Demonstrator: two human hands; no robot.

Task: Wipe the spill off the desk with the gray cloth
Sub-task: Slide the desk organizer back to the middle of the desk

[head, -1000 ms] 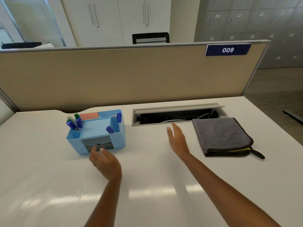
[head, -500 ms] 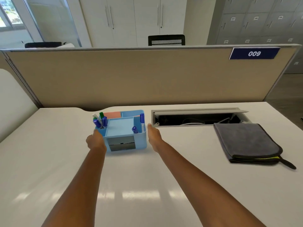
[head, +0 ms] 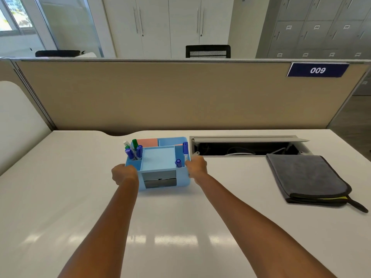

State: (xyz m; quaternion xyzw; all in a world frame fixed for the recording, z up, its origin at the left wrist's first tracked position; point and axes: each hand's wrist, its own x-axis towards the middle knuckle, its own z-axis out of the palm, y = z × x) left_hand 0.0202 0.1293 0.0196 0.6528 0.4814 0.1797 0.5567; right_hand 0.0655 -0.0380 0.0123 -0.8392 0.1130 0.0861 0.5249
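The gray cloth (head: 305, 176) lies folded on the white desk (head: 60, 197) at the right, with a yellow edge and a black loop at its near corner. Neither hand touches it. A light blue desk organizer (head: 158, 163) with several markers stands in the middle. My left hand (head: 123, 174) grips its left side and my right hand (head: 195, 167) grips its right side. I see no spill on the desk surface.
An open cable tray (head: 247, 147) is set into the desk behind the cloth. A beige partition (head: 180, 97) with a blue 009 label (head: 318, 70) closes the far edge. Beyond it stand a black chair back (head: 207, 51) and cabinets.
Both hands moved forward from the near desk and closed on the two sides of the organizer. The view shifted left, so the cloth now sits further right.
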